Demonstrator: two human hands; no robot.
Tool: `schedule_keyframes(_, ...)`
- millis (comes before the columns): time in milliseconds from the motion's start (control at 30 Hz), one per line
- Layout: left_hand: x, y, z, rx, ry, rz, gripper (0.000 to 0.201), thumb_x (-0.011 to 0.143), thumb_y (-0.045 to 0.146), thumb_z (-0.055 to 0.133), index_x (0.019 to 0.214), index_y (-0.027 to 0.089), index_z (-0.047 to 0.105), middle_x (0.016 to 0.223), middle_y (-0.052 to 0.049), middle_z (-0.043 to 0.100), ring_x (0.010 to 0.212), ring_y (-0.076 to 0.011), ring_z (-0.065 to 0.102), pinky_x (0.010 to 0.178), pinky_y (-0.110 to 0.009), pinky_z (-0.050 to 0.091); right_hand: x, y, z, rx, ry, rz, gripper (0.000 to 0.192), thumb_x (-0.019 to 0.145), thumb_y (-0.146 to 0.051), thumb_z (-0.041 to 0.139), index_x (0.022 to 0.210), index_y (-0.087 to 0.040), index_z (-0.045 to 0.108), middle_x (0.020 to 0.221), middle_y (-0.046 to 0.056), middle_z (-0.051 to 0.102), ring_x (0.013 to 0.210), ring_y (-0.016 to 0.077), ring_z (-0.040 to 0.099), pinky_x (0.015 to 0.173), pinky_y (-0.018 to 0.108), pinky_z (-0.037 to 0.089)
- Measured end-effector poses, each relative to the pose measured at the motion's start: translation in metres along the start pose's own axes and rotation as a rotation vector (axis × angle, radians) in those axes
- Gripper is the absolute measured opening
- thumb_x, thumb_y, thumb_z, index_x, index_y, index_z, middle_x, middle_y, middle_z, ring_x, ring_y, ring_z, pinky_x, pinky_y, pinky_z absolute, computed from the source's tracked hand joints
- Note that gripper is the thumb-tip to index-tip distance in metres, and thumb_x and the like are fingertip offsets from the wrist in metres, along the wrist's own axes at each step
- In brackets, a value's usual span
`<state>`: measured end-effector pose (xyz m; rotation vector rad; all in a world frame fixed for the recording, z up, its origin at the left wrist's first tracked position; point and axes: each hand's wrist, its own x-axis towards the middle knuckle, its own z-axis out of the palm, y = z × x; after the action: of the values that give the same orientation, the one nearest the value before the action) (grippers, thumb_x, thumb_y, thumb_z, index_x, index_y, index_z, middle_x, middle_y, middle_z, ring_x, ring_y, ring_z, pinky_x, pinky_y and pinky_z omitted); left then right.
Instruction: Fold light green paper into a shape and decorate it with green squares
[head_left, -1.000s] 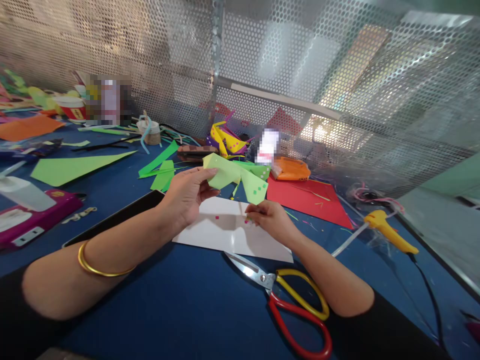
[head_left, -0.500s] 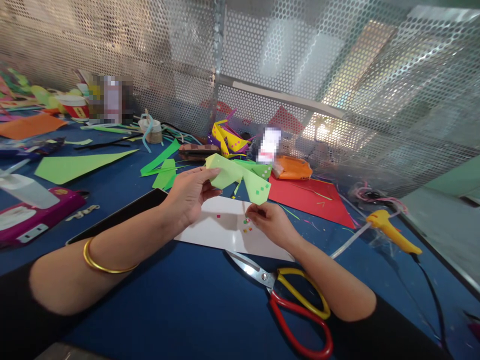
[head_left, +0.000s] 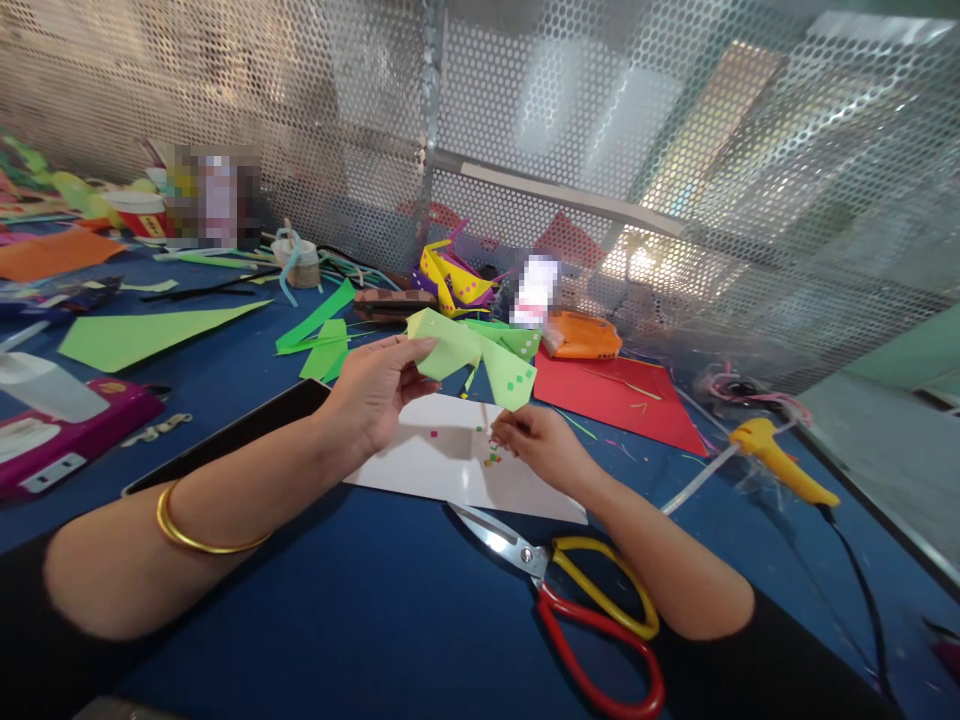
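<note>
My left hand point(head_left: 375, 385) pinches a folded light green paper piece point(head_left: 448, 340) between thumb and fingers, above the table. Darker green squares run along the paper's right end. Just under that end, my right hand point(head_left: 536, 440) has its fingertips pressed together over a white board point(head_left: 420, 465). Whatever those fingertips hold is too small or hidden to make out. Several tiny coloured paper squares point(head_left: 492, 459) lie on the board beside them, and a pink square point(head_left: 433, 434) lies apart. Scissors point(head_left: 529, 556) with one yellow and one red handle rest in front of the board.
On the right are a yellow glue gun point(head_left: 784, 465) with a black cord and a red paper sheet point(head_left: 622, 395). A purple power strip point(head_left: 82, 430) stands at the left near green paper point(head_left: 150, 338). Yellow and purple paper shapes point(head_left: 456, 280) sit before the perforated metal screen point(head_left: 570, 120).
The view has shifted slightly. A small green square now shows on the board left of my right fingertips, and the tiny squares beside them look differently arranged. Both hands keep nearly the same pose.
</note>
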<state>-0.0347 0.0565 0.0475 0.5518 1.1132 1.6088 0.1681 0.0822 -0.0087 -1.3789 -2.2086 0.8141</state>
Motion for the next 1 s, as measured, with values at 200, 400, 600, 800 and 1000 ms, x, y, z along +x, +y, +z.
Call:
schedule_keyframes(200,0.0,0.0,0.0,0.011,-0.005,0.01,0.013,0.06,0.012,0.078,0.064,0.015,0.066,0.068,-0.002,0.066,0.054,-0.0097,0.056,0.048,-0.021,0.05,-0.004,-0.005,-0.013,-0.171,0.087,0.019,0.004,0.076,-0.021,0.064,0.073,-0.022,0.068,0.077,0.002,0.066,0.065,0.015,0.055,0.058,0.027,0.034)
schedule_keyframes(400,0.001,-0.001,0.0,0.011,-0.014,0.0,0.012,0.061,0.014,0.078,0.063,0.015,0.066,0.069,-0.003,0.067,0.058,-0.0114,0.059,0.048,-0.02,0.049,-0.002,-0.003,-0.001,-0.19,0.05,0.028,0.006,0.077,-0.027,0.066,0.074,-0.023,0.07,0.077,0.0,0.066,0.064,0.0133,0.057,0.057,0.025,0.036)
schedule_keyframes(600,0.001,-0.001,0.001,0.016,-0.006,-0.001,0.011,0.062,0.013,0.078,0.062,0.016,0.067,0.07,-0.004,0.069,0.059,-0.0123,0.06,0.048,-0.021,0.05,0.001,0.004,0.001,-0.216,0.078,0.049,0.009,0.079,-0.024,0.061,0.073,-0.023,0.069,0.069,0.0,0.065,0.063,0.0147,0.056,0.055,0.026,0.034)
schedule_keyframes(800,0.001,0.0,0.001,0.02,0.003,-0.002,0.009,0.064,0.011,0.075,0.065,0.016,0.068,0.073,-0.005,0.071,0.061,-0.0132,0.063,0.048,-0.02,0.05,0.001,0.01,-0.001,-0.198,0.112,0.045,0.012,0.077,-0.02,0.059,0.08,-0.024,0.07,0.069,0.0,0.066,0.062,0.0152,0.057,0.055,0.025,0.034)
schedule_keyframes(1000,0.003,0.002,0.0,-0.001,0.0,0.016,0.007,0.065,0.012,0.075,0.065,0.016,0.069,0.071,-0.005,0.071,0.061,-0.0138,0.063,0.048,-0.02,0.05,0.0,0.011,-0.004,-0.138,0.131,0.014,0.009,0.079,-0.023,0.059,0.077,-0.024,0.067,0.071,-0.001,0.068,0.063,0.015,0.057,0.055,0.025,0.035)
